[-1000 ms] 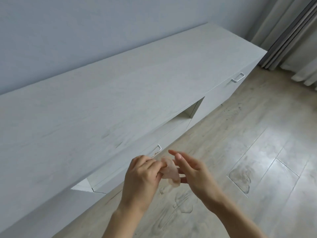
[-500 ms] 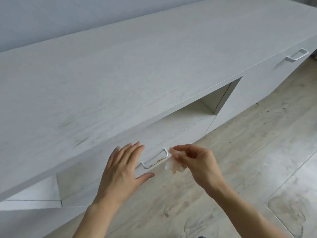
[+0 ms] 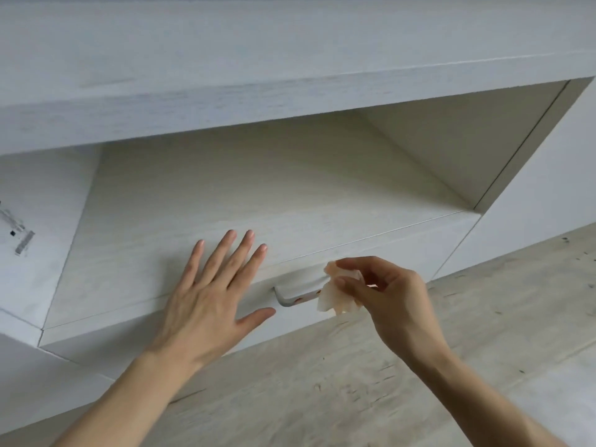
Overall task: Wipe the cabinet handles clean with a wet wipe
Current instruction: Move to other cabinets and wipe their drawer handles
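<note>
A low white cabinet (image 3: 290, 75) fills the upper view, with an open niche above a drawer (image 3: 403, 250). A white metal drawer handle (image 3: 292, 300) sits on the drawer front, with small reddish marks on its bar. My right hand (image 3: 387, 298) pinches a crumpled wet wipe (image 3: 337, 295) and presses it against the handle's right end, which it hides. My left hand (image 3: 209, 295) lies flat, fingers spread, on the niche floor just above the drawer's top edge, left of the handle.
Another cabinet handle (image 3: 19, 235) shows on the door at the far left edge. Pale wood-look floor (image 3: 483, 317) with scuff marks runs below and to the right. A closed cabinet door (image 3: 548, 195) stands right of the niche.
The view has come much closer and lower to the drawer. My left hand has settled flat above the drawer, and my right hand has brought the wipe onto the handle's right end.
</note>
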